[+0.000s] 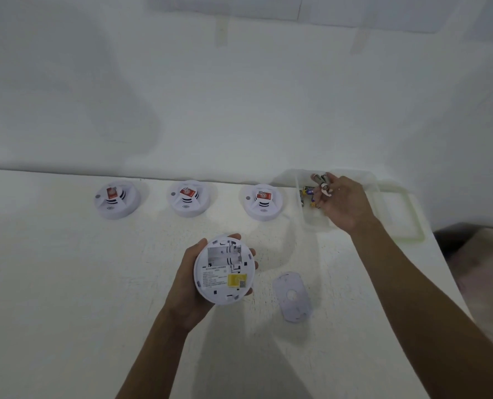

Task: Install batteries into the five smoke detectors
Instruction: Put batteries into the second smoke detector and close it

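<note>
My left hand [186,286] grips a white smoke detector [223,270] turned back side up, its battery bay open and empty, a yellow label on it. The removed mounting plate [292,296] lies on the table to its right. My right hand [341,204] reaches into a clear plastic box [314,218] at the back right and pinches batteries [321,180] in its fingertips; more batteries [308,192] lie in the box. Three more detectors, left [117,200], middle [187,198] and right [262,201], stand face up in a row along the wall, each with a red sticker.
The white table [66,283] meets a white wall at the back. The box's clear lid [403,217] lies right of the box near the table's right edge, beyond which the floor shows.
</note>
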`<state>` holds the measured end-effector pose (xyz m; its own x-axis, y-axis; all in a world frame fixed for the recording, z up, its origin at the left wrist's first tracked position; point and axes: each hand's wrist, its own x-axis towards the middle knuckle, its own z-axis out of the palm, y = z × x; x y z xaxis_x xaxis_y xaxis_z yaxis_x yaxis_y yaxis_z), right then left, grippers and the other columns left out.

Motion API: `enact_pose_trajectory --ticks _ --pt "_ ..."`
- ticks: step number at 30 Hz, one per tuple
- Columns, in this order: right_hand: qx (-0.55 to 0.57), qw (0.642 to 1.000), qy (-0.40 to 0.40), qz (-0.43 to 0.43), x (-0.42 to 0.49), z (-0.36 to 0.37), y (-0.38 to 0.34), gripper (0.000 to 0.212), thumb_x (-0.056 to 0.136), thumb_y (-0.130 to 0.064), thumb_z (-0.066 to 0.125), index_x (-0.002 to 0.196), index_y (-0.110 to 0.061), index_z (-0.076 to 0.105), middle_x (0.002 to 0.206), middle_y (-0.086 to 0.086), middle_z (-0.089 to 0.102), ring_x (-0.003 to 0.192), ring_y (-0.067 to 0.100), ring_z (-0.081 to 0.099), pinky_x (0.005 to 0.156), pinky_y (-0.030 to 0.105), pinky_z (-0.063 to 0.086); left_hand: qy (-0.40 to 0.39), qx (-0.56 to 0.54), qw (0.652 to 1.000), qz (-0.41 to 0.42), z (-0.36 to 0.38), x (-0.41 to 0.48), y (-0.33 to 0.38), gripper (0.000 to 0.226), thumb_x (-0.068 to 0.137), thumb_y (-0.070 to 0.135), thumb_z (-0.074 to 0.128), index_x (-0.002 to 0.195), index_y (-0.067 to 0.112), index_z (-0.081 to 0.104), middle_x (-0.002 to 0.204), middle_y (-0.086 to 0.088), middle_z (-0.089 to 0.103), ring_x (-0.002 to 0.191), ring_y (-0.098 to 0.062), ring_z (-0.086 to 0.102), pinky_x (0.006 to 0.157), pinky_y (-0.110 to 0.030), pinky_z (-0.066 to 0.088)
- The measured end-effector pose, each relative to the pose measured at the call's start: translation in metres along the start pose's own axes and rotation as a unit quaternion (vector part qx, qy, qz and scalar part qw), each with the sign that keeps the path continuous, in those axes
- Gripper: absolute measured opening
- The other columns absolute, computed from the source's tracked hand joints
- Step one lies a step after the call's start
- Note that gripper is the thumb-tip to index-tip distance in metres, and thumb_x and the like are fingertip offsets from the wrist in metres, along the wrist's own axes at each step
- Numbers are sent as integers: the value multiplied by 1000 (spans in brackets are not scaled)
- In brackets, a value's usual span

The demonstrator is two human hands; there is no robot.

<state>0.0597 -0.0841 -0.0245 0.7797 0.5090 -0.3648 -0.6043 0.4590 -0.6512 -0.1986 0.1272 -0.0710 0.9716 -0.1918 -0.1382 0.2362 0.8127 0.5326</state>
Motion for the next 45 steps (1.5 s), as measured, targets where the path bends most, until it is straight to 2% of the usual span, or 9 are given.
enact_pose_trajectory --ticks 4,12,16,22,27,31,34,41,45 --pt "67 998 -5 -2 -11 5 8 9 82 -6 48 90 -6 53 103 17 60 65 20 51 66 25 47 8 -6 1000 18 4 1 1 63 82 50 62 132 13 53 130 -18 57 115 -35 57 90 -50 49" --pt "37 999 11 9 -32 20 23 11 92 0 46 89 -5 55 101 15 69 62 13 57 54 16 50 -15 -34 999 0 0 0 2 59 98 42 39 143 6 33 141 -24 42 128 -41 43 102 -55 37" --pt "8 999 -23 24 -50 28 32 15 94 -11 49 103 -3 58 97 13 67 64 10 55 55 15 48 6 -8 1000 5 7 -3 3 60 83 47 62 132 12 53 130 -18 57 116 -36 57 93 -50 48" --pt "-52 998 -20 37 -83 47 51 23 89 -20 58 110 -9 60 80 3 63 57 8 50 42 14 41 11 -28 999 13 14 -3 2 61 81 48 64 131 14 55 131 -18 56 117 -36 56 94 -52 47" --pt "-84 996 -23 -4 -111 63 65 4 86 -10 58 86 -10 62 79 9 63 52 10 43 41 16 34 7 -57 998 -7 17 -3 -2 60 83 47 62 131 13 54 133 -19 54 118 -37 55 94 -52 46" --pt "-125 991 -17 -39 -130 71 76 17 81 -3 61 96 -5 69 87 11 64 54 13 41 48 20 38 19 -38 999 -6 21 -5 -1 57 89 47 54 134 13 51 134 -18 53 121 -36 53 99 -53 41" --pt "-203 975 10 -86 -139 77 85 21 86 2 60 104 -8 66 87 11 64 57 16 39 52 24 39 19 -41 999 6 22 -6 -3 64 72 49 72 125 15 60 128 -19 58 113 -38 57 90 -54 48" --pt "-327 912 49 -242 -155 95 102 22 78 -4 74 83 -9 53 84 19 67 76 32 64 68 28 54 16 -25 999 29 35 -6 -5 60 69 51 74 117 17 66 118 -16 64 107 -34 61 90 -53 48" --pt "-416 859 35 -295 -156 100 109 20 80 -7 73 89 -14 57 87 0 69 82 16 68 73 23 55 29 23 998 55 33 -7 -6 57 74 55 69 118 19 66 120 -12 64 109 -31 61 99 -56 40"
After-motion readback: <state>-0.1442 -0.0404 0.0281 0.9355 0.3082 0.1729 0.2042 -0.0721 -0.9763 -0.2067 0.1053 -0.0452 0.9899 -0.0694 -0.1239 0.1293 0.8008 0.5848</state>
